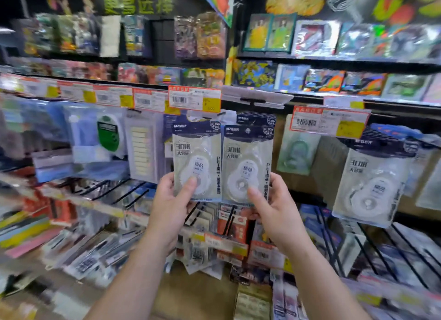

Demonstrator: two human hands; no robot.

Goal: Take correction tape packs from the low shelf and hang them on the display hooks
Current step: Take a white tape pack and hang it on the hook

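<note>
My left hand (pixel 170 200) pinches a correction tape pack (pixel 196 157) by its lower edge, thumb on the front. Beside it my right hand (pixel 269 207) pinches a second, matching pack (pixel 248 162) the same way. Both packs have a dark blue header and a white tape dispenser behind clear plastic. They are held upright at the hook row, under an orange price tag (pixel 194 101). More of the same packs (pixel 256 119) hang just behind the right one. Whether either held pack sits on a hook is hidden. Another group of these packs (pixel 372 183) hangs at the right.
Sticky notes and other stationery packs (pixel 140 150) hang to the left. Bare black hooks (pixel 112 188) stick out at lower left and also at lower right (pixel 391 252). Shelves of pens and cards lie below. Picture boxes (pixel 310 78) fill the upper shelves.
</note>
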